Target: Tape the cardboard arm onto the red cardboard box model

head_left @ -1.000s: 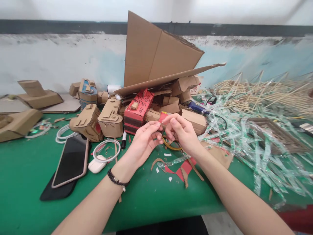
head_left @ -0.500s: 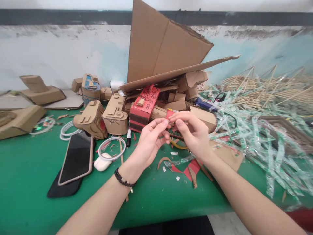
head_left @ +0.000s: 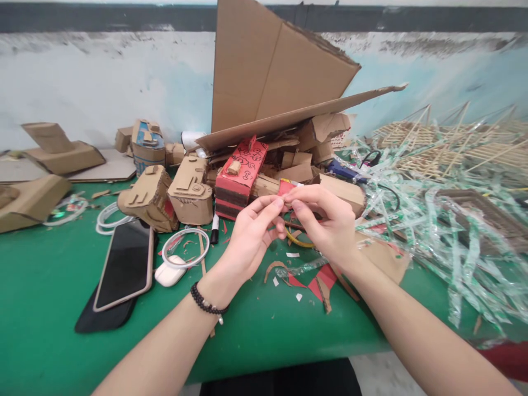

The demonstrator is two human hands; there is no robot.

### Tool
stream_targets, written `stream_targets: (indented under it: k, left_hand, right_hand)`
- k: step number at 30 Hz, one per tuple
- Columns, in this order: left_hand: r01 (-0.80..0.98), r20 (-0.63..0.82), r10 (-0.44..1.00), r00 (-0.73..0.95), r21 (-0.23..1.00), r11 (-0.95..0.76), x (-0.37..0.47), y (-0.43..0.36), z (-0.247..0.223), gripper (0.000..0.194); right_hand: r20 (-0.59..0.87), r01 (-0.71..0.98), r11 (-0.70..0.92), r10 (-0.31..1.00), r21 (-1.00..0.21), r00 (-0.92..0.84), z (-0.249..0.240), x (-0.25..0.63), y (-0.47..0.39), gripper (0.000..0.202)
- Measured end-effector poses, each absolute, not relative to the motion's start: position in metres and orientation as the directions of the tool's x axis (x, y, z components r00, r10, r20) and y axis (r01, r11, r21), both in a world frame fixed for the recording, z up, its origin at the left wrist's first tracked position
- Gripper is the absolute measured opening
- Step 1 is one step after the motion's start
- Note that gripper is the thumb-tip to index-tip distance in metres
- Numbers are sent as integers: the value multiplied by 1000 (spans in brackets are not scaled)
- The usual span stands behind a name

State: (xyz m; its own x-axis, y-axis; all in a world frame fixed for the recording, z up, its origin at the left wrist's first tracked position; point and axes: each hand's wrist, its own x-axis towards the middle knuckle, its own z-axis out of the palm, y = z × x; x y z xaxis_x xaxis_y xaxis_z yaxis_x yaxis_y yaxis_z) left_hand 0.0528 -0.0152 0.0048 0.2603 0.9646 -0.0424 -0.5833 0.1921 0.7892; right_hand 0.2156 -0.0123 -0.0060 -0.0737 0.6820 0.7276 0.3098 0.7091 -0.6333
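Note:
My left hand and my right hand meet above the middle of the green table, fingertips pinched close together. Something very small and brownish seems to sit between the fingertips, too small to make out. Just behind my hands lies a red cardboard box with black drawings. A yellow ring of tape is partly hidden under my right hand. Below them are red scraps and a curved strip of cardboard.
On the left are a phone, a white case, a coiled white cable and cardboard models. Large cardboard sheets lean at the back. Tangled plastic strips and a stick structure fill the right.
The camera view has shifted slightly, so the background sits a little higher and further left. My fingertips remain pinched together, with the right thumb slightly moved.

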Motion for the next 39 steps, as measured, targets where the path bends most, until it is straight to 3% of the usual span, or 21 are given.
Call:
stream_targets:
  k: [39]
  left_hand:
    - [-600,-80,971,225,774,203,55,-14,2,34]
  right_hand:
    - [728,374,685,685,-625,-39,-10,218,-10,13]
